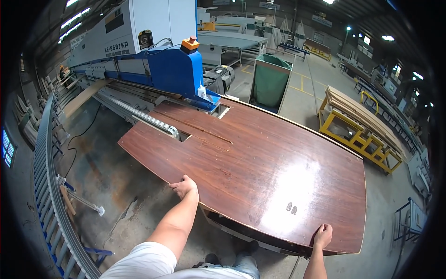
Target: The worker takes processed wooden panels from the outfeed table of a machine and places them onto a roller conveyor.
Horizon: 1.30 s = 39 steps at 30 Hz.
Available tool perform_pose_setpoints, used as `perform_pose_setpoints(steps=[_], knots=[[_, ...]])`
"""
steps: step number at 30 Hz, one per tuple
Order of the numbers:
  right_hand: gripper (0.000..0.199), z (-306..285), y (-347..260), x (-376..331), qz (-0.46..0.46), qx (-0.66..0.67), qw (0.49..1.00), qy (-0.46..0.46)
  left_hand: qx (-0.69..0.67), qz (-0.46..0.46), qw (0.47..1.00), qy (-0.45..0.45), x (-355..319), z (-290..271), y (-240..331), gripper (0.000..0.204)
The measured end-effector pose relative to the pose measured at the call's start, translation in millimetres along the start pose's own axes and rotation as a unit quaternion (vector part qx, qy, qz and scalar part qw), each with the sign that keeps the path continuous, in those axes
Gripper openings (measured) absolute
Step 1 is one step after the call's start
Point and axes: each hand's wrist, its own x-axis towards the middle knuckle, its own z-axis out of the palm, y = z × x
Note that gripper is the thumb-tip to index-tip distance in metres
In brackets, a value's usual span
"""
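Observation:
A wide tabletop with a glossy reddish-brown wood-grain surface (251,162) spreads out in front of me. My left hand (185,187) rests on its near edge left of centre, fingers partly stretched out and pointing left, holding nothing that I can see. Farther right, my right hand (323,236) lies on the surface near the same edge, its fingers curled in; no object shows in it. Two small dark oval pieces (291,208) lie or are marked on the top, left of that hand. A chain track (148,119) runs into a slot at the tabletop's far left.
Beyond the top stands a long white and blue machine (174,69) with an orange box and red button (190,43). A green-lined bin (269,81) is behind. Boards lie on a yellow rack (357,135) at right. A roller conveyor (44,186) curves along the left.

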Motion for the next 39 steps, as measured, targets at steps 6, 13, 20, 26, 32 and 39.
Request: perform_pose_setpoints(steps=[6,13,20,26,32,39], knots=[[0.017,2,3,0,0.003,-0.01,1.0,-0.001,0.03,0.002,0.999,0.031,3,8,-4,0.078],[0.018,6,6,1,-0.001,-0.012,1.0,-0.005,0.027,-0.005,0.999,0.043,8,11,-5,0.075],[0.018,4,8,0,0.001,-0.019,1.0,0.013,0.04,0.01,0.999,0.033,5,20,-6,0.079],[0.015,5,-3,1,0.012,-0.013,1.0,-0.001,0.02,0.0,1.0,0.021,8,10,-4,0.082],[0.014,6,4,1,-0.002,0.004,1.0,0.025,0.017,0.012,1.0,0.0,-1,4,-4,0.081],[0.014,1,2,-1,0.009,0.004,1.0,0.021,0.006,0.013,1.0,-0.012,-7,-1,-2,0.075]])
